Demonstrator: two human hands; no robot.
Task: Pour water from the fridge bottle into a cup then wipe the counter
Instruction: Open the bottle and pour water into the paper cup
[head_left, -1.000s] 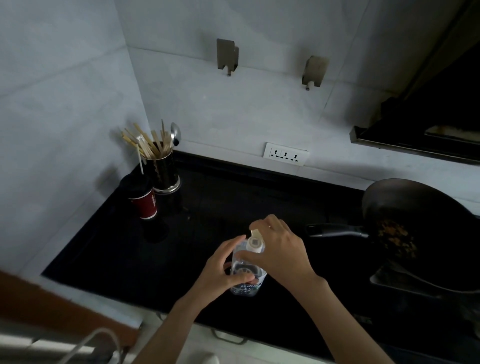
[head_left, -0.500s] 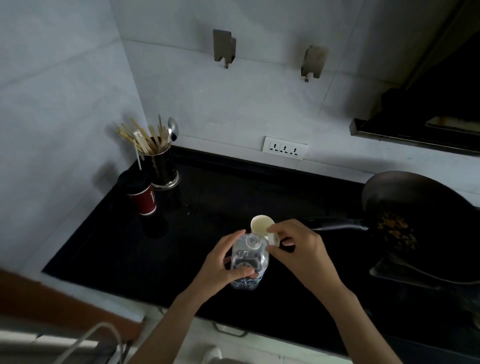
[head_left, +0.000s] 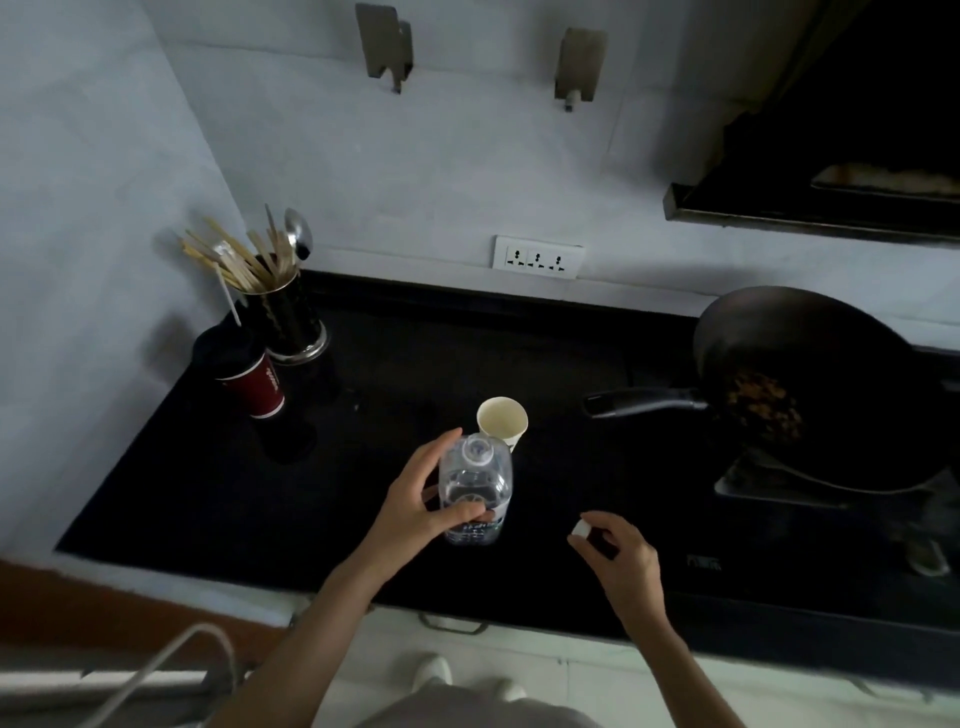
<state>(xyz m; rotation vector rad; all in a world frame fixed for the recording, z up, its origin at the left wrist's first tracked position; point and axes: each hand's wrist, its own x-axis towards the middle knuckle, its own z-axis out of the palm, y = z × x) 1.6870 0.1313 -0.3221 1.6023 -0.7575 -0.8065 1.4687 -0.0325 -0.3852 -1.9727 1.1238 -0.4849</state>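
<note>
Gripping clear ribbed plastic bottle (head_left: 475, 488), left hand (head_left: 421, 506) curled.

Kitchen corner around a dark wok, a utensil holder and a red cup.

A dark wok (head_left: 810, 384) sits at the right with browned food in it, its black handle (head_left: 644, 402) pointing left. At the back left corner a shiny metal utensil holder (head_left: 285, 322) stands upright, filled with wooden chopsticks (head_left: 234, 260) and a metal spoon (head_left: 298, 236). Just in front of it, touching or nearly so, stands a red paper cup (head_left: 257, 384) with a dark lid. A white triple wall socket (head_left: 537, 257) is set low on the pale tiled wall, and two metal wall hooks (head_left: 384, 44) are mounted higher up. A range hood (head_left: 831, 208) juts out at upper right.
</note>
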